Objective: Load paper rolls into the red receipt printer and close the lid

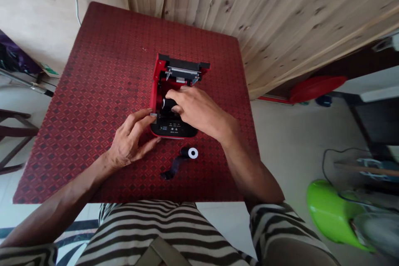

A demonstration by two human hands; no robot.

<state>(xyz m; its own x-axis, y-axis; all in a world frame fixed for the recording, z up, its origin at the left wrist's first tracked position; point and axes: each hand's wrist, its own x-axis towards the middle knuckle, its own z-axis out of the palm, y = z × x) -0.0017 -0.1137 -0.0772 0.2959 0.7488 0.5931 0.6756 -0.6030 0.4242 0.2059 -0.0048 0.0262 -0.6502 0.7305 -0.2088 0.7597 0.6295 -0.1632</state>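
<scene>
- On the patterned red table, the machine is stood with its panel facing the near edge; by this facing, its inside is presumably made easy for both hands to reach.
- At the far end, the lid is raised, so that the interior is exposed from above.
- Inside the machine, the inner roll is gripped by the right hand, thumb and fingers being curled over it from above, probably because little room is offered at the sides. How it is seated cannot be told, much of it being hidden.
- The left hand is loosely spread, closed round nothing; the machine's near left corner is touched by its fingertips, and the base is met by the thumb, likely as a brace against sliding.
- Between machine and near edge, the loose roll is laid on its side, its strip partly unwound. By neither hand is it touched.
</scene>
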